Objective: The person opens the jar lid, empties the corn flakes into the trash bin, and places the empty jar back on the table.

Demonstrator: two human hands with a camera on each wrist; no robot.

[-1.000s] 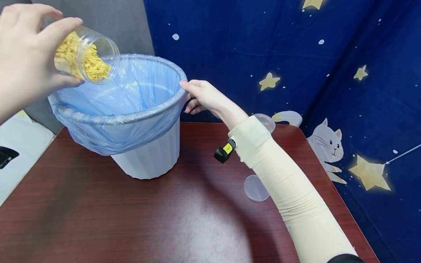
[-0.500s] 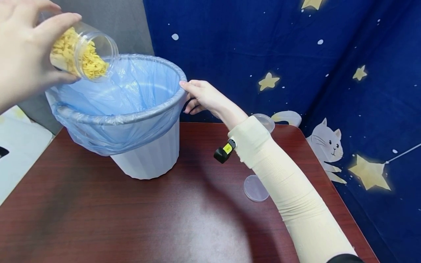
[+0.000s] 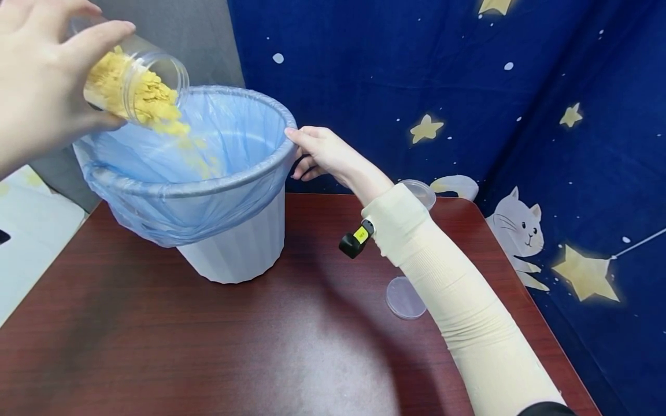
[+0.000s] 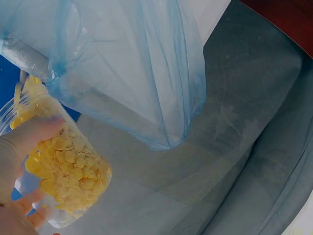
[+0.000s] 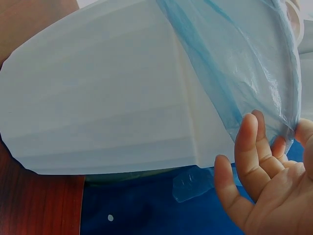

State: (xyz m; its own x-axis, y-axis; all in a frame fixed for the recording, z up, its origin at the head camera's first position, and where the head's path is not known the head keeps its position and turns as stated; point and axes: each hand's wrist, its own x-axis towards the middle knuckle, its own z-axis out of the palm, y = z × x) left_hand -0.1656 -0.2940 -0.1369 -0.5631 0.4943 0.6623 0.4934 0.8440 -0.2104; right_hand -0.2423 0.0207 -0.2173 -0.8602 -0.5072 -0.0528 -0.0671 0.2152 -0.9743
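Two hands: left [image 3: 49, 75] upper left of frame, right [image 3: 324, 151] near centre. One clear jar [image 3: 137, 51] upper left, yellow flakes [image 3: 153, 101] too many to count, one white bin [image 3: 234, 254], one blue liner [image 3: 182, 216]. Centre-right: two clear round pieces [image 3: 406, 297], one partly hidden; right side: four printed stars [image 3: 585, 273], one printed cat [image 3: 517, 228].

Blue star-patterned curtain [image 3: 359, 69], printed cat [image 3: 516, 222], reddish-brown table [image 3: 208, 341], grey backdrop [image 3: 179, 29]
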